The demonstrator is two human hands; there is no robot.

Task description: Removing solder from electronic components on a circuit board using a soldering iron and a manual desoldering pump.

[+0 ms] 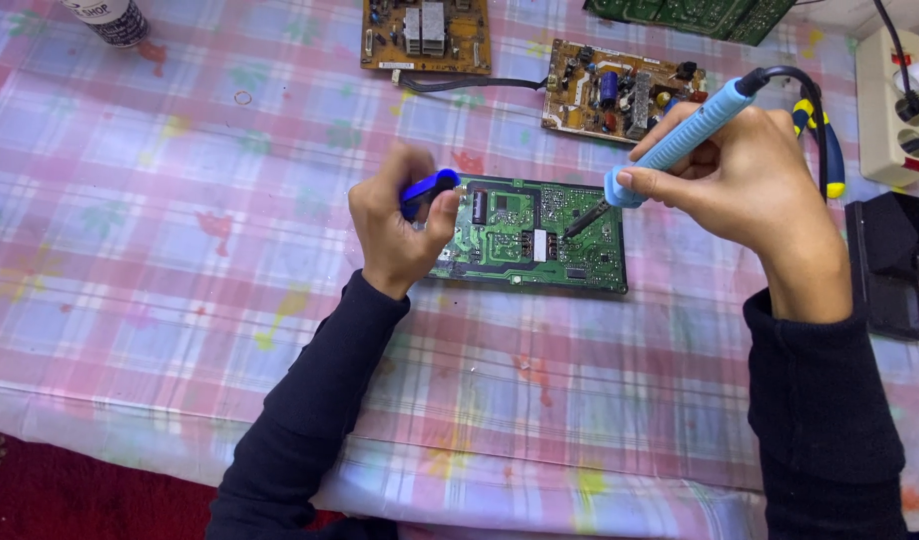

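Observation:
A green circuit board (539,235) lies flat on the checked tablecloth (179,250) in the middle of the head view. My right hand (749,180) grips a light-blue soldering iron (679,140), whose dark tip touches the board near its white component. My left hand (399,220) is closed around a dark-blue tool (429,188) at the board's left edge; its working end is hidden behind my fingers.
Two brown circuit boards (424,35) (619,90) lie farther back, with a green board (689,15) at the top edge. A white power strip (889,100) and a black box (889,260) sit at right, beside yellow-blue pliers (829,150). A white bottle (109,20) stands top left.

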